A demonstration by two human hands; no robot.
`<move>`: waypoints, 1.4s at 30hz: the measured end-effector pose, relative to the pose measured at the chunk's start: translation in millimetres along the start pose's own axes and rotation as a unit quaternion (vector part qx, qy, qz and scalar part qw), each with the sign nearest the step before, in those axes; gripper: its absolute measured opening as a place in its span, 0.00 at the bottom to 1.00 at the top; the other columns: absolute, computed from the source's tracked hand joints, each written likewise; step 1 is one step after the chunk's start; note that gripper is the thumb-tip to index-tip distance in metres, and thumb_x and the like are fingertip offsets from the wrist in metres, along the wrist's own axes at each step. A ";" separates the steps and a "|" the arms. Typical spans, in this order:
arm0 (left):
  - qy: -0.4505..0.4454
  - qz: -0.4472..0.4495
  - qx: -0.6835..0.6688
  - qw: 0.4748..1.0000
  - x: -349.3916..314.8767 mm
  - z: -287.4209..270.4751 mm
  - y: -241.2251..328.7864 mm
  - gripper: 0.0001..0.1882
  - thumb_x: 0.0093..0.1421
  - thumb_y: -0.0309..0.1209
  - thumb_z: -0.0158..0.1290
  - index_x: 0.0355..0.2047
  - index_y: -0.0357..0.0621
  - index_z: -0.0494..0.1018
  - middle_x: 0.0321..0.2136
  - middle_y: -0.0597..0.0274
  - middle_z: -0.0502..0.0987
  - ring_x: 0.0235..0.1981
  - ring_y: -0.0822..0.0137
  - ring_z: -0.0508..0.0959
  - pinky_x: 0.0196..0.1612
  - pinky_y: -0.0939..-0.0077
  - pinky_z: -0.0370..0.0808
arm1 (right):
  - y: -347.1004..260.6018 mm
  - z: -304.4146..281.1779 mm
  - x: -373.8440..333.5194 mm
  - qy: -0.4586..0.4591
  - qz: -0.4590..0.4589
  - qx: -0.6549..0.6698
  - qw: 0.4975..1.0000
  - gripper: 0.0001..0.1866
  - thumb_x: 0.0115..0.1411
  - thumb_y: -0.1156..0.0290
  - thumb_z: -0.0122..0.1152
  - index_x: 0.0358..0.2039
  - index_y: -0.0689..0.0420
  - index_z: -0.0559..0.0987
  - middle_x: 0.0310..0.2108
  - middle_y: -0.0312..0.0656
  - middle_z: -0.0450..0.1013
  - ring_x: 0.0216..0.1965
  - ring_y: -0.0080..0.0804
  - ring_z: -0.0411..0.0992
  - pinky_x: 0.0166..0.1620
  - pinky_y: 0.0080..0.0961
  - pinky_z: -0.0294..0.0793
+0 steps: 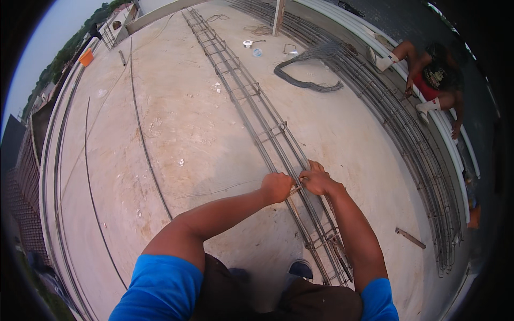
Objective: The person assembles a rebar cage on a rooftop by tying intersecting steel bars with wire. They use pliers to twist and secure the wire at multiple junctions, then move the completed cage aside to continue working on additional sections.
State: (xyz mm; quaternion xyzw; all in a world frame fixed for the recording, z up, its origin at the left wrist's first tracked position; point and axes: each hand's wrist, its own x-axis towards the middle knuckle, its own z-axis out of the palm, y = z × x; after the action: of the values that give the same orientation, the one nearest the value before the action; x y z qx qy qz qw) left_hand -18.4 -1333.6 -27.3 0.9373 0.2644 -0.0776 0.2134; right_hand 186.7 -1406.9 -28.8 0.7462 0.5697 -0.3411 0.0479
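A long rebar cage (259, 115), made of steel bars with square stirrups, runs over the concrete from the far end to beside my feet. My left hand (277, 187) is closed in a fist at the cage's left bar, next to a stirrup; what it grips is hidden. Thin wires (225, 188) stretch leftward from near that fist. Bent over the cage's right side, my right hand (317, 180) has thumb and forefinger pinched together close to the left fist. Its other fingers rest along the outer bar. Whatever is pinched is too small to make out.
Rebar cages (396, 120) are stacked at the right, with a bent bundle of tie wire (308, 85) beside them. Beyond, a person (433, 80) sits near white pipes (369, 32). Loose bars (142, 128) lie left; a short metal piece (410, 238) lies right. An orange bucket (85, 57) stands far left.
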 end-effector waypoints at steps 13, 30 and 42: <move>-0.119 -0.104 -0.007 0.987 10.6 -22.5 14.5 0.17 0.71 0.39 0.53 0.55 0.55 0.84 0.49 0.50 0.86 0.50 0.45 0.86 0.55 0.51 0.82 | 10.5 22.2 -15.3 0.241 -0.121 -0.034 0.962 0.13 0.70 0.68 0.54 0.50 0.62 0.79 0.64 0.54 0.65 0.72 0.53 0.59 0.69 0.61 0.62; -0.117 -0.069 -0.048 0.990 27.9 0.1 8.4 0.16 0.68 0.35 0.52 0.48 0.44 0.86 0.41 0.43 0.87 0.47 0.44 0.86 0.53 0.52 0.79 | -10.3 -39.7 -22.0 -0.039 -0.048 -0.114 0.992 0.17 0.68 0.66 0.52 0.45 0.63 0.85 0.50 0.53 0.84 0.53 0.50 0.83 0.53 0.46 0.80; -0.105 -0.006 -0.068 0.992 39.4 1.1 -2.7 0.14 0.64 0.33 0.52 0.37 0.38 0.85 0.37 0.41 0.85 0.40 0.40 0.85 0.45 0.51 0.80 | -2.9 35.8 -53.0 0.165 -0.025 0.278 0.946 0.17 0.74 0.62 0.51 0.42 0.64 0.81 0.40 0.60 0.81 0.44 0.59 0.80 0.49 0.48 0.76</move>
State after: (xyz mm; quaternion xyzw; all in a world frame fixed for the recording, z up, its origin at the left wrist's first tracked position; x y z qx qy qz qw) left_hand 13.6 -1313.8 -39.4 0.9056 0.2511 -0.1591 0.3025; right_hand 161.6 -1465.7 -25.3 0.7615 0.4704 -0.3588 -0.2647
